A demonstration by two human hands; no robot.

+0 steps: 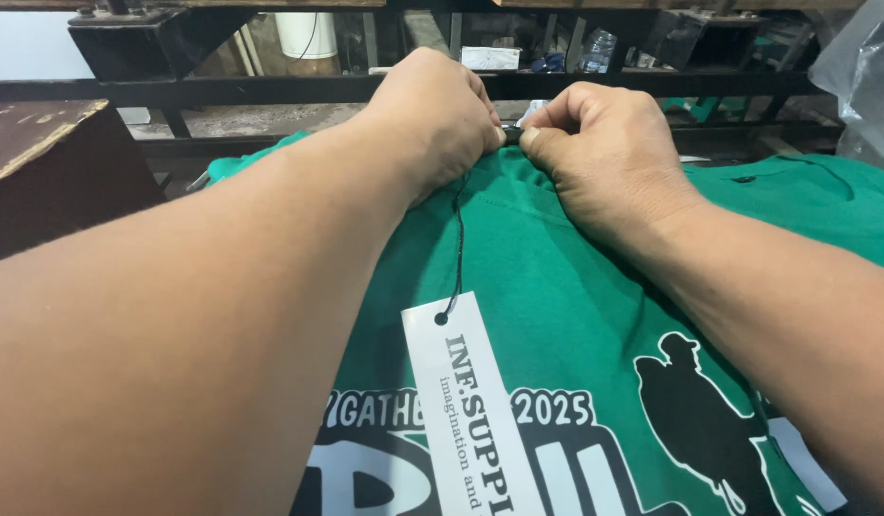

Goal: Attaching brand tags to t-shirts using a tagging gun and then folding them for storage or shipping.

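Much of the scene was hidden: both forearms filled the lower frame, cut off at the bottom and side edges, and they covered a good part of the green T-shirt point(575, 306) spread flat beneath them. The shirt's white and black printed design ran off the bottom edge, and whatever surface lay under the shirt could not be seen. The left hand point(432, 115) reached forward with knuckles up, fingers curled under and pinched shut at the shirt's neckline. The right hand point(604, 143) came in from the right, its thumb and forefinger pressed together, meeting the left hand's fingertips. What they gripped between them was hard to make out; it seemed to be the collar edge together with the top of a thin black string point(458, 239). That string dropped from the pinch point down the shirt front to a long white paper tag point(470, 411), lying on the fabric. Beyond the hands stood a dark metal rack point(270, 91), and a clear plastic bag point(867, 76) was cut off at the upper right corner.
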